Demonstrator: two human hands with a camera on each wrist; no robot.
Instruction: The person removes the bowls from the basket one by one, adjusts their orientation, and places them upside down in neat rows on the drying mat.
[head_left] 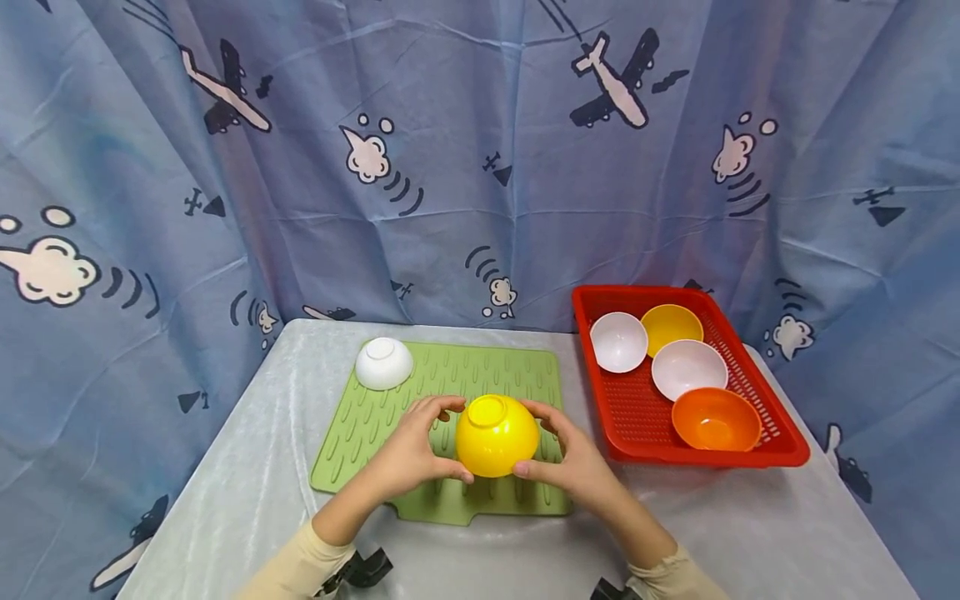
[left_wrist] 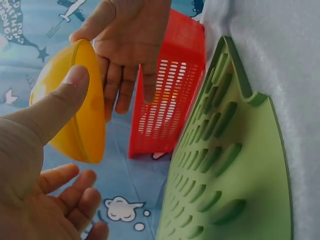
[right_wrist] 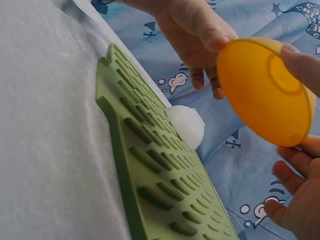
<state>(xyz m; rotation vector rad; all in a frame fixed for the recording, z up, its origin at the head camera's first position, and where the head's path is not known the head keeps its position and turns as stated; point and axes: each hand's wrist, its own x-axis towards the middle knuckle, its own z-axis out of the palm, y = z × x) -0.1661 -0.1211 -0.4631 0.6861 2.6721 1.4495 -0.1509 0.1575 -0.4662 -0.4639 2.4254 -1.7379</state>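
A yellow bowl (head_left: 497,437) is held bottom-up between both hands, clear of the green drying mat (head_left: 450,392) in the wrist views. My left hand (head_left: 416,446) grips its left side, thumb at the rim and index finger near the base. On the opposite side my right hand (head_left: 573,454) holds it the same way. The bowl's open side faces down toward the mat, and its hollow shows in the right wrist view. A white bowl (head_left: 384,363) rests upside down on the mat's far left corner.
To the right stands a red basket (head_left: 622,433). Inside lie a small white bowl (head_left: 618,342), a yellow bowl (head_left: 672,327), a larger white bowl (head_left: 688,369) and an orange bowl (head_left: 716,419). A patterned blue curtain (head_left: 465,167) hangs behind the pale-covered table (head_left: 247,467).
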